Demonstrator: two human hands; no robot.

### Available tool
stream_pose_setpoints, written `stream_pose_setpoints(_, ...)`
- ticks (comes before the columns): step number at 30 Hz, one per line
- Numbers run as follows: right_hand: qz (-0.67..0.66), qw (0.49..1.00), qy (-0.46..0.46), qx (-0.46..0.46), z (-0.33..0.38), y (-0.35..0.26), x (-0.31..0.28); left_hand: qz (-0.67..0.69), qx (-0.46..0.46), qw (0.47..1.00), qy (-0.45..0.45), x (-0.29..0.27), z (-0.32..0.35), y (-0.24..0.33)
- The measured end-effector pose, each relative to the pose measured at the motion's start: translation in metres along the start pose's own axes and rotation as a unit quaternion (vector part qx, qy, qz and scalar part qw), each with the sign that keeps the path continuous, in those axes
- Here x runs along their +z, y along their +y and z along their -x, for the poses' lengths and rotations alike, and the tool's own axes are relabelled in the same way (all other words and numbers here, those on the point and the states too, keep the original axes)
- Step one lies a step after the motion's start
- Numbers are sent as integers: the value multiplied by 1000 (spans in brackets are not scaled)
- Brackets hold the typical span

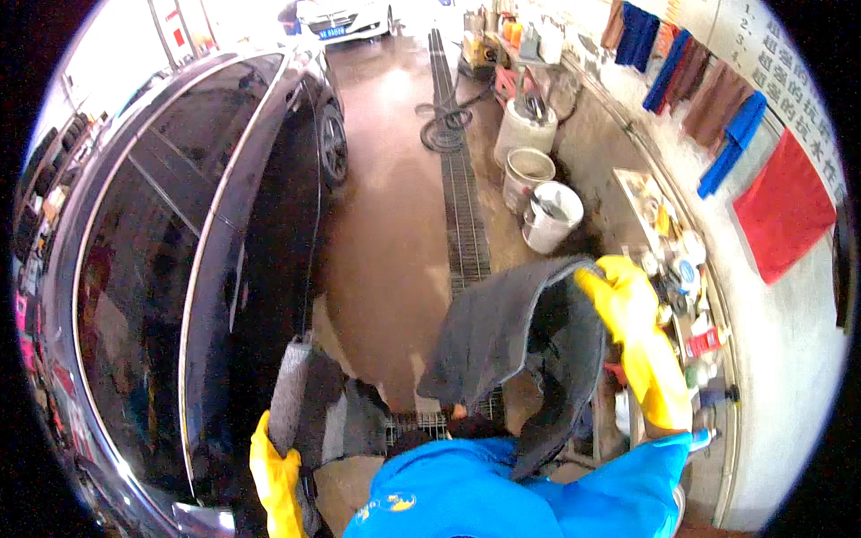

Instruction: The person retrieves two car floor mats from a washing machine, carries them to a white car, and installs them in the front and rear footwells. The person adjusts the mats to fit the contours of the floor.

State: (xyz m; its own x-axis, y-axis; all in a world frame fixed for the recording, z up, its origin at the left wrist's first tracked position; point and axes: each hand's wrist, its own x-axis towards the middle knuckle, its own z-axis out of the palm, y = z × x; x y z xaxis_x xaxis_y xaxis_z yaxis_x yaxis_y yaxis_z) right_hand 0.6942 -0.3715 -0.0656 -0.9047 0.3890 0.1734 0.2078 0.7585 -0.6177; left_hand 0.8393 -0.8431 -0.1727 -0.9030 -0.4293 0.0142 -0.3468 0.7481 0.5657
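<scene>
Both hands in yellow rubber gloves rn. Right hand (628, 300) is up high w/ fingers (599, 285) clamped on the top edge of a big dark gray cloth (502, 336). The cloth hangs down from the fingers and folds over itself, bottom end trailing toward my blue sleeve (619, 489). Left hand (273, 475) is low, fingers closed around the lower end of a second gray towel (300, 394), which sits just beside the black car (179, 269), prob touching the door but can't tell for sure.

Handling imo: the cloth is totally limp, zero stiffness, it drapes wherever gravity wants. Looks thick, microfiber-ish, so light if dry but would get a fair bit heavier wet, and I can't tell which it is from here. Not fragile at all. Rubber gloves + plush fabric should grip ok, but a pinch on one edge lets the rest swing and fold. Better to take it at a corner or bunch a good handful below the fingers so it doesn't flop about.

Beyond the fingers: wet floor w/ a drain grate (466, 224), white buckets (549, 215), cluttered shelf (682, 269) to the right of my right hand, colored rags (717, 108) hanging on the wall.
</scene>
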Motion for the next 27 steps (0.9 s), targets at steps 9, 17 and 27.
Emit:
stream_pose_setpoints(9, -55, 996, -74, 13, -235, 4, 125, 5, -10, 1000, 27, 65, -196, 119)
stream_pose_setpoints(17, -60, 992, -31, 110, -432, -52, 206, 44, 32, 998, -15, 120, -437, 210)
stream_pose_setpoints(27, -64, 991, 59, 99, -709, -85, 326, 125, 60, 990, 10, 202, -761, 327)
